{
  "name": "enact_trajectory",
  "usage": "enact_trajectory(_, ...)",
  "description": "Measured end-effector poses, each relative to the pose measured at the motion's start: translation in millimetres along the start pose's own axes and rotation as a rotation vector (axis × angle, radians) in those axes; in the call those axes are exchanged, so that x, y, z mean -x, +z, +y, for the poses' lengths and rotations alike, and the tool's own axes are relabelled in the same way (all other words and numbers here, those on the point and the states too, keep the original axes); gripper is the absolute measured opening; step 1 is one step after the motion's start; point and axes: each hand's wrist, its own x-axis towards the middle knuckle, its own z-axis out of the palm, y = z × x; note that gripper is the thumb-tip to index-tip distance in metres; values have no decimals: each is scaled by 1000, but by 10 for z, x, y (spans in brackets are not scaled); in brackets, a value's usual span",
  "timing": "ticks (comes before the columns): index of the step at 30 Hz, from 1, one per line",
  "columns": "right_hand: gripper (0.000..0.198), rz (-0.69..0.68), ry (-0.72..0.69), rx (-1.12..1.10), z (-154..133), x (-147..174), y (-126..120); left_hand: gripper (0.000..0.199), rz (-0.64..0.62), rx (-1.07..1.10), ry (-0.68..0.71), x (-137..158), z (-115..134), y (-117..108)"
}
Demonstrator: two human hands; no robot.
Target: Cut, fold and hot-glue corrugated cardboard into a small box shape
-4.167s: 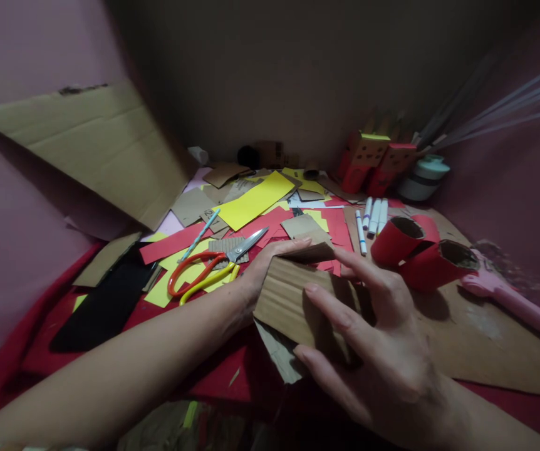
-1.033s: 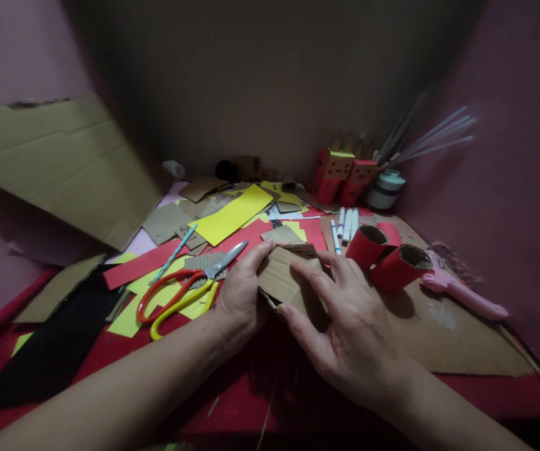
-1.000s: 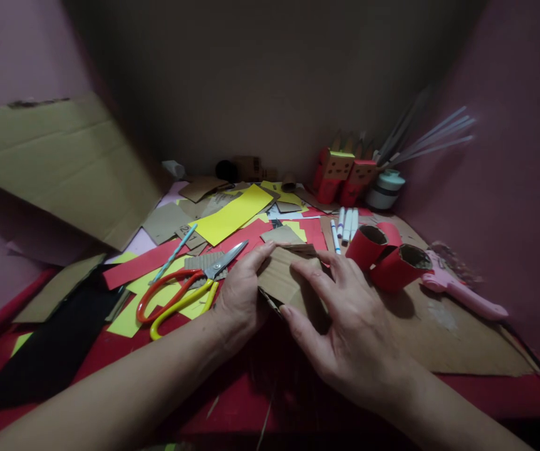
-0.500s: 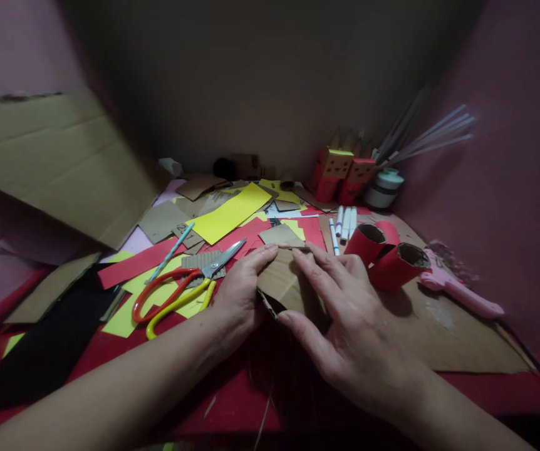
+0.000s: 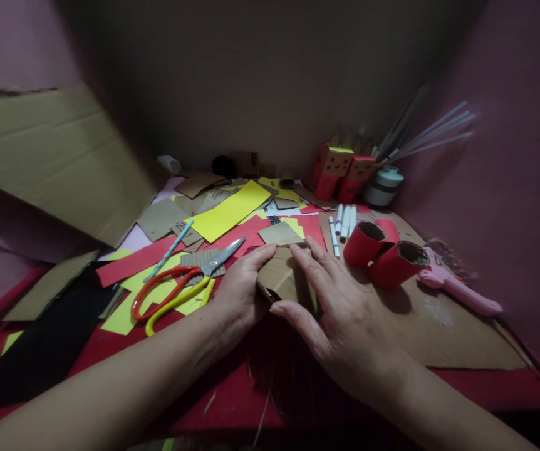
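Between my hands is a small folded cardboard piece (image 5: 283, 274), brown, with a dark gap under its near edge. My left hand (image 5: 242, 285) grips its left side, the thumb along the top edge. Over its right side lies my right hand (image 5: 340, 307), fingers bent on the far part and thumb at the near corner. Scissors (image 5: 204, 272) with one red and one yellow handle lie partly spread beside my left hand. Red-covered cardboard tubes (image 5: 392, 269) stand to the right of my right hand.
A pink glue gun (image 5: 462, 291) with a cord rests on a cardboard sheet (image 5: 458, 344). Paper and card scraps (image 5: 232, 210) cover the middle. Markers (image 5: 342, 222), red box figures (image 5: 338, 172) and a jar (image 5: 385, 186) stand further back. A large cardboard panel (image 5: 58, 156) leans at left.
My right thumb has shifted slightly left and up along the near edge of the cardboard piece, and the dark gap there shows less. My left hand stays on it.
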Motion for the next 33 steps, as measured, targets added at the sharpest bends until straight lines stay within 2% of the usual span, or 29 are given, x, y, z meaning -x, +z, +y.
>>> enact_trajectory(16,55,-27,103,-149,28,-128,-32,14,-24,-19,91,-55,-23,-43)
enact_trajectory(22,57,-77,140,-178,-7,-206,-29,23,-37,-1,33,-106,-17,-45)
enact_trajectory(28,73,-151,158,-158,-59,-253,-4,25,-9,19,5,-122,-15,-61)
enact_trajectory(33,66,-135,118,-93,-53,-249,30,27,-54,49,-10,-105,-13,-51)
